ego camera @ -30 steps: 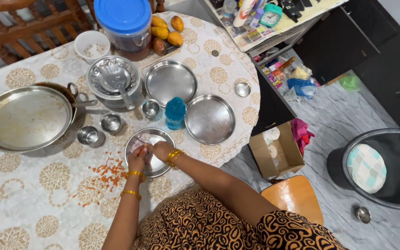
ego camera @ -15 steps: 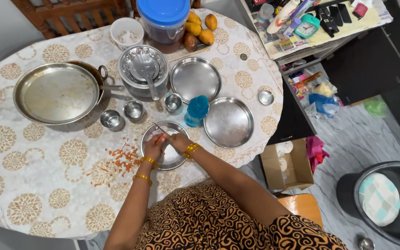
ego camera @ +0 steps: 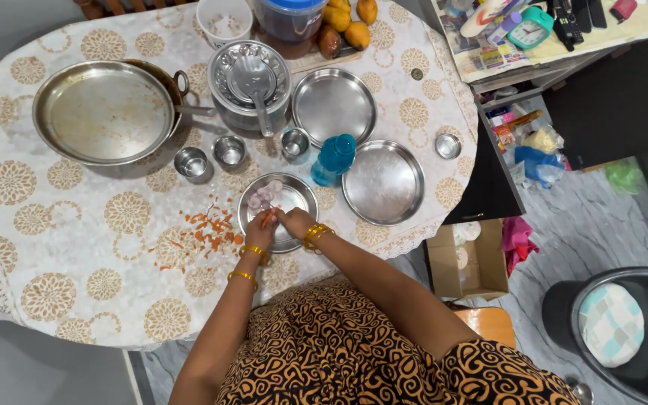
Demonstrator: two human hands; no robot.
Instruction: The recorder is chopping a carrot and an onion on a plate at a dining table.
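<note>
Oval table with a white and gold floral cloth, seen from straight above, grey floor to the right. Loads of steel on it: a big pan, two empty plates, a few little cups, a blue bottle.

Both hands meet over the small steel plate at the near edge. The left hand is pinched round a thin orange piece, looks like carrot. It pokes out past the fingertips toward the middle of the plate, long axis running roughly away from the person and tilted a bit to the right. The right hand sits just beside it, fingers curled, touching or nearly touching the same piece; the left is the one actually on it.

Pale round slices lie at the far left of the plate, just beyond the tip. Orange peelings are scattered on the cloth left of the plate.

Hard to make out: whether the right hand holds a knife or peeler. Too small, and the fingers cover it.
</note>
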